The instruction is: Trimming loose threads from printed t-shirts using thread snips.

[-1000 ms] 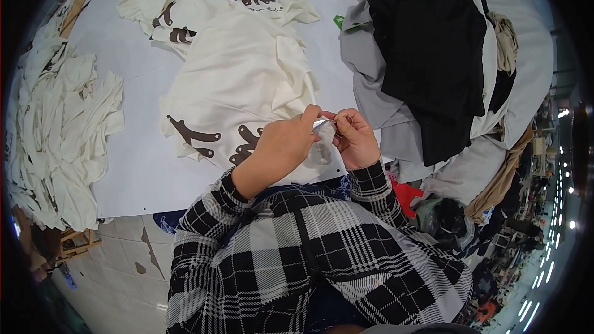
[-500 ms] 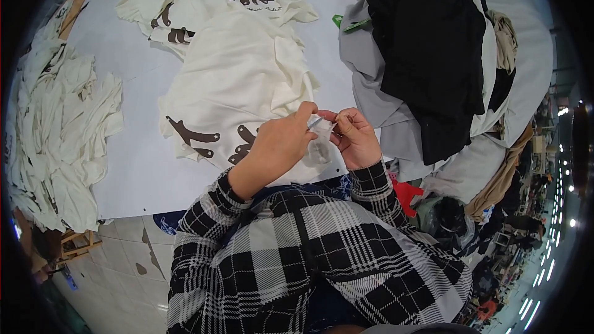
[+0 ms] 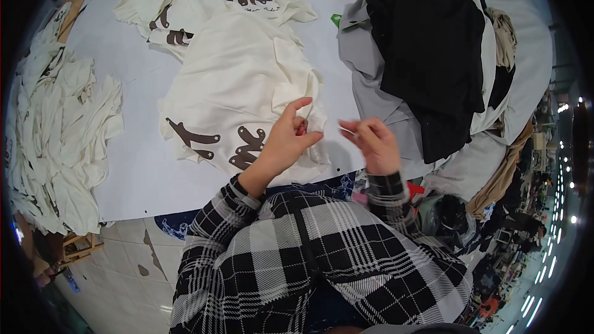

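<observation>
Cream shirt (image 3: 229, 80) — partly beneath the left grip (image 3: 282, 145).

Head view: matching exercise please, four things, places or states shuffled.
1. left hand
2. right hand
3. black cloth
4. cream cloth in the middle

A. lying over grey cloth
B. marked with brown print
C. right of the cream cloth, fingers bent
D. thumb and forefinger apart

Pairs: 1-D, 2-C, 3-A, 4-B
</observation>
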The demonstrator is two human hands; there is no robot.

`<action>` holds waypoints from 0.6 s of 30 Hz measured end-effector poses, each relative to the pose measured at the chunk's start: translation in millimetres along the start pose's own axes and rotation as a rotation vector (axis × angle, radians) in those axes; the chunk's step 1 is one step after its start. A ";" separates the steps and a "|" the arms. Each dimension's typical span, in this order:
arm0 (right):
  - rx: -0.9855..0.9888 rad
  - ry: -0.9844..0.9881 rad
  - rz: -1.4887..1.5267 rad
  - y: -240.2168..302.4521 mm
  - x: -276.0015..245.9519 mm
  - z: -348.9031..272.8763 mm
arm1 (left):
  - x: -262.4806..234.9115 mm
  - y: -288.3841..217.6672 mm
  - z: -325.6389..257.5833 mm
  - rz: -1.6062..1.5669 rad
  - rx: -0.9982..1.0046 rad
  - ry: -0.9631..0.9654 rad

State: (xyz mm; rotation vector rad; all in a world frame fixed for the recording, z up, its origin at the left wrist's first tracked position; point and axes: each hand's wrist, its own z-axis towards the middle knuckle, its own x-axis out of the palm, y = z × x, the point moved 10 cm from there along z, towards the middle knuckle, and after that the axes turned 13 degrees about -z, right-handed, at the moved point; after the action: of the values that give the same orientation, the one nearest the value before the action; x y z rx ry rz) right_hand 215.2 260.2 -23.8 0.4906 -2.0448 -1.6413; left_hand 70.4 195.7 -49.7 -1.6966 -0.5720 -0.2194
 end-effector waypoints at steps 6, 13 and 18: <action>0.187 0.132 -0.756 -10.5 -53.0 -35.1 | -7.4 -2.7 -2.6 0.053 0.008 0.018; 0.210 0.023 -0.030 -22.8 17.6 -16.2 | 10.1 -13.0 -5.0 0.206 0.064 0.052; 0.093 0.037 0.085 -30.2 37.0 12.9 | 3.1 -28.1 -9.3 0.312 0.172 -0.036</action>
State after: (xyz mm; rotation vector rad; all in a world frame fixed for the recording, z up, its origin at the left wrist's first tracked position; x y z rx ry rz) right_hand 177.0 243.7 -50.5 0.4552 -2.0927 -1.4828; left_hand 61.0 190.5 -21.9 -1.5988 -0.3355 0.0826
